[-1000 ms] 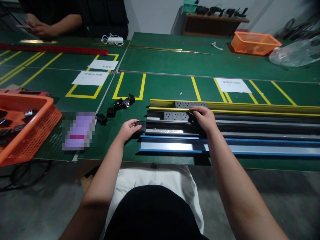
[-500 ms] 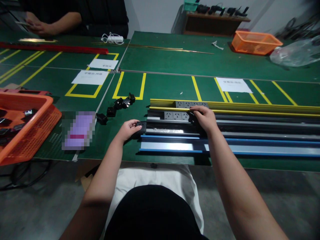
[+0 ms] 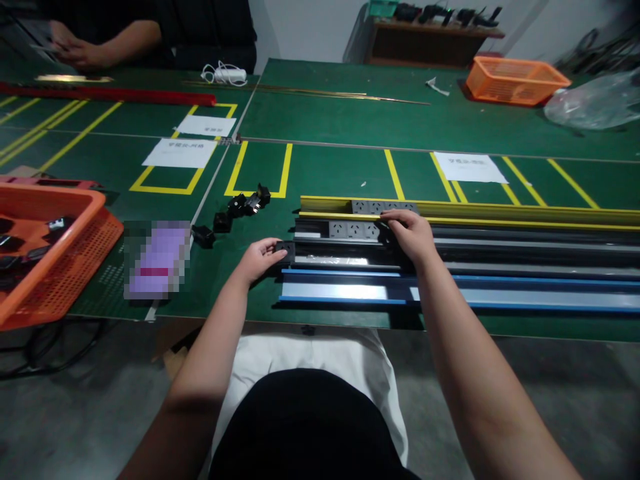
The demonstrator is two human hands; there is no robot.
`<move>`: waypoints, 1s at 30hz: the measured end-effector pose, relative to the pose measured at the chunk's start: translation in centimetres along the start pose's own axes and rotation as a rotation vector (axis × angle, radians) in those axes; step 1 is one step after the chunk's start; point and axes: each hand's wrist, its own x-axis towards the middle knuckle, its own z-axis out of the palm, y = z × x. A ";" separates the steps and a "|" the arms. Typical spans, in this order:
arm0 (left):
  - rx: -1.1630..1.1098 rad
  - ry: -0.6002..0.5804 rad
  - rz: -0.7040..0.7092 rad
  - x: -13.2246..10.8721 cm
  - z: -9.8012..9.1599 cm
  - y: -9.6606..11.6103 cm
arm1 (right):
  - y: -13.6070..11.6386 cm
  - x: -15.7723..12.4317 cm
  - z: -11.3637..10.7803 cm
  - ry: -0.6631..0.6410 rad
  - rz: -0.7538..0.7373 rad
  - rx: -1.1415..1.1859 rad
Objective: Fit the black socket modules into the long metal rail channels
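My left hand (image 3: 265,257) pinches a black power socket module (image 3: 285,252) at the left end of a black channel (image 3: 340,253) with glossy film inside. My right hand (image 3: 413,233) lies across the channels farther right, its fingers bent down by the near rim of the yellow channel (image 3: 500,217). Its fingertips are partly hidden, so I cannot make out what they grip. Beside them, a row of grey sockets (image 3: 355,231) sits in another black channel (image 3: 309,229). More grey sockets (image 3: 373,207) sit in the yellow channel. Nearest me lies a blue channel (image 3: 345,292).
Several loose black modules (image 3: 223,222) lie on the green table (image 3: 330,127) left of the channels. An orange basket (image 3: 85,267) of black parts and a blurred purple object (image 3: 160,260) are at left. Another person's hands (image 3: 80,47) are across the table.
The view has shifted slightly. Both hands stay almost where they were, the left still holding the socket module at the channel's end.
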 end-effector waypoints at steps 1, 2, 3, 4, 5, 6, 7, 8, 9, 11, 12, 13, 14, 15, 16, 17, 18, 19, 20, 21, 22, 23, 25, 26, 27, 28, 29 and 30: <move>0.041 0.012 0.033 -0.1 0.0 0.1 | 0.0 0.0 0.0 -0.002 0.001 0.001; 0.095 0.027 0.073 -0.1 0.0 0.2 | 0.0 0.0 0.0 -0.004 0.002 0.003; 0.152 0.046 0.118 -0.2 0.0 0.3 | 0.0 0.0 0.0 -0.004 0.002 0.004; 0.200 0.068 0.162 -0.2 0.1 0.5 | 0.0 0.0 0.0 -0.001 0.001 0.005; 0.231 0.095 0.198 -0.3 0.2 0.7 | 0.0 0.0 0.0 0.002 0.000 0.006; 0.238 0.129 0.223 -0.4 0.4 0.9 | -0.1 0.0 0.0 0.003 -0.001 0.007; 0.224 0.168 0.235 -0.5 0.6 1.0 | -0.1 0.0 0.0 0.004 0.000 0.006; 0.199 0.206 0.233 -0.7 0.9 1.1 | -0.2 0.0 0.0 0.003 0.002 0.005; 0.174 0.241 0.222 -0.9 1.1 1.1 | -0.2 0.0 0.0 0.000 0.006 0.003; 0.130 0.294 0.183 -1.4 1.6 1.1 | -0.4 0.0 -0.1 -0.004 0.014 0.000; 0.113 0.313 0.163 -1.6 1.7 1.1 | -0.5 -0.1 -0.1 -0.005 0.017 0.000; 0.097 0.331 0.148 -1.9 1.9 1.0 | -0.5 -0.1 -0.1 -0.005 0.017 0.001; 0.083 0.349 0.138 -2.1 2.0 1.0 | -0.5 -0.1 -0.1 -0.006 0.016 0.002; 0.071 0.366 0.131 -2.3 2.0 0.9 | -0.6 -0.1 -0.1 -0.007 0.014 0.004; 0.062 0.380 0.127 -2.4 2.0 0.9 | -0.6 -0.1 -0.1 -0.006 0.012 0.004; 0.058 0.391 0.125 -2.5 2.1 1.0 | -0.6 -0.1 -0.1 -0.006 0.011 0.004; 0.057 0.400 0.127 -2.6 2.1 1.1 | -0.5 -0.1 0.0 -0.004 0.011 0.004; 0.059 0.407 0.131 -2.7 2.1 1.1 | -0.5 -0.1 0.0 -0.003 0.011 0.003; 0.065 0.412 0.136 -2.7 2.2 1.2 | -0.5 -0.1 0.0 -0.003 0.010 0.003; 0.074 0.413 0.140 -2.8 2.3 1.3 | -0.5 -0.1 0.0 -0.004 0.009 0.003; 0.086 0.408 0.143 -2.8 2.4 1.4 | -0.5 -0.1 0.0 -0.005 0.007 0.003; 0.100 0.396 0.146 -2.8 2.5 1.5 | -0.5 -0.1 0.0 -0.007 0.004 0.004; 0.135 0.362 0.158 -2.7 2.8 1.7 | -0.5 -0.1 0.0 -0.007 0.001 0.006; 0.163 0.349 0.171 -2.7 2.9 1.8 | -0.6 -0.1 0.0 -0.006 0.002 0.005; 0.205 0.340 0.189 -2.7 2.9 1.9 | -0.6 -0.1 0.0 -0.006 0.004 0.003; 0.258 0.337 0.214 -2.7 3.0 2.1 | -0.7 -0.1 0.0 -0.005 0.008 0.000; 0.313 0.338 0.240 -2.6 3.0 2.2 | -0.7 -0.1 -0.1 -0.006 0.011 -0.003; 0.365 0.339 0.263 -2.6 3.0 2.4 | -0.7 -0.1 -0.1 -0.006 0.013 -0.006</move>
